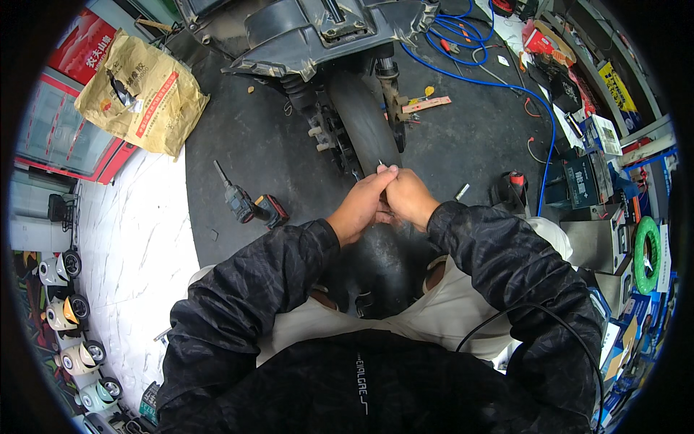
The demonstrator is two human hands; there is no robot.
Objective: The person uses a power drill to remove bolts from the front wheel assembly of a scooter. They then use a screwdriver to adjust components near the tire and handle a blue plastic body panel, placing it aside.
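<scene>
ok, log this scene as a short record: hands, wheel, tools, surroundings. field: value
left hand: near the tyre, thumb against the right hand
right hand: fingers curled, meeting the left
item in grip: too hidden to tell
cordless power tool: on the dark mat, left of the tyre
blue hose: coiled at upper right, trailing down the right side
tan sack: upper left

Tire (359, 119) ctr, far end under veh. body (285, 32); pwr tool (241, 203) on flr (249, 137), L; sack (155, 87) beyond, far L; hose (497, 84) R.
</scene>
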